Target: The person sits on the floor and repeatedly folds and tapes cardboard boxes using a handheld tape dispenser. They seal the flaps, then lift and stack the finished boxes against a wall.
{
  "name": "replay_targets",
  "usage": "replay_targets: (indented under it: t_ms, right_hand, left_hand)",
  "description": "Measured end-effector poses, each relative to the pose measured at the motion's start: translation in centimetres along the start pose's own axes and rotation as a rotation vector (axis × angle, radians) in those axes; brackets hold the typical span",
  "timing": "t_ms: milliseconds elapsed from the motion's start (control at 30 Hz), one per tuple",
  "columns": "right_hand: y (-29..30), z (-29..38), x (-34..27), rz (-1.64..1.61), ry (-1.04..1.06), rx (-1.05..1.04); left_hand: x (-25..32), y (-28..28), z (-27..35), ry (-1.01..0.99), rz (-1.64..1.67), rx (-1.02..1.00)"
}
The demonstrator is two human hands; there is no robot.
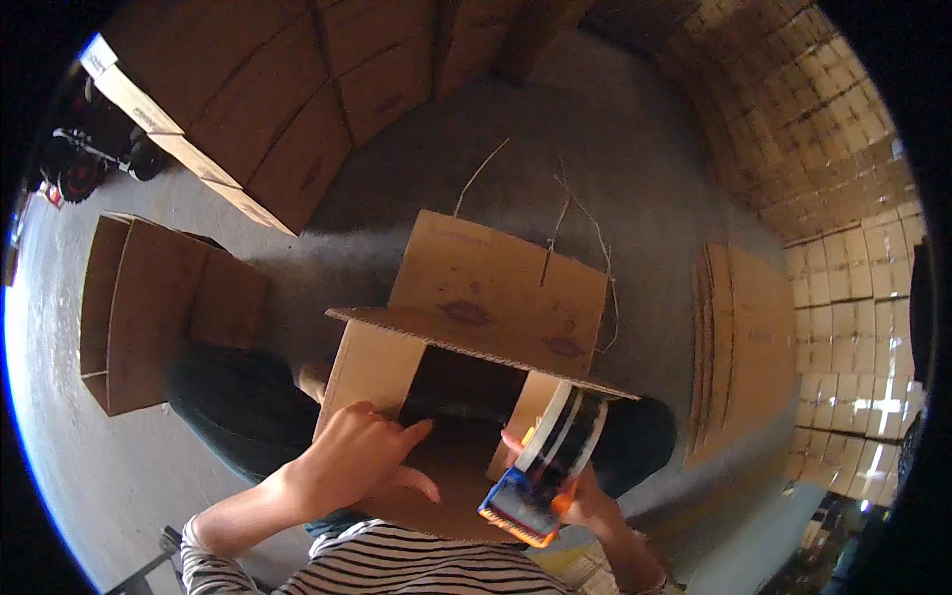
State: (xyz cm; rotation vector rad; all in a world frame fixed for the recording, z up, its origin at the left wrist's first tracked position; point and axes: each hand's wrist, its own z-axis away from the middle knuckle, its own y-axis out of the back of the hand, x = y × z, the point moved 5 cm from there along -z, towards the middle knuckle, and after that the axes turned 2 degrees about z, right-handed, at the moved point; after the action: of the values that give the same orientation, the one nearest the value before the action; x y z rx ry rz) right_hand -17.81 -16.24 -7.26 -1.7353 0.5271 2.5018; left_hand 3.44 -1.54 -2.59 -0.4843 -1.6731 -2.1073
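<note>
A cardboard box with its flaps spread sits between my knees, its dark inside facing up. My left hand is over the box's left flap, with thumb and index finger apart and nothing seen between them. Whether it presses on the flap, I cannot tell. In my right hand is a blue and orange tape dispenser carrying a wide tape roll. The dispenser hangs over the right side of the box, tilted, its toothed edge towards my body. Beyond the opening, a far flap stands edge-on.
An upright open carton stands left of my knee. Flattened cardboard sheets are stacked at right. Loose twine trails beyond the box. Stacked cartons rise at upper left and along the right. A wheeled item is far left.
</note>
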Motion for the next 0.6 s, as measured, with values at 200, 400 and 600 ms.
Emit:
replay_targets:
  t_ms: [200,400,600]
  right_hand:
    - [2.3,-0.1,2.4,-0.606,-0.043,0.022]
    - [3.2,1.4,-0.8,-0.575,-0.143,-0.048]
    - [11.7,-0.8,-12.9,-0.149,0.762,0.054]
  left_hand:
    - [2.0,4.2,4.0,-0.074,0.256,0.177]
    - [0.1,2.8,0.8,-0.259,0.016,0.328]
    - [-3.5,1.2,-3.0,-0.205,-0.019,0.575]
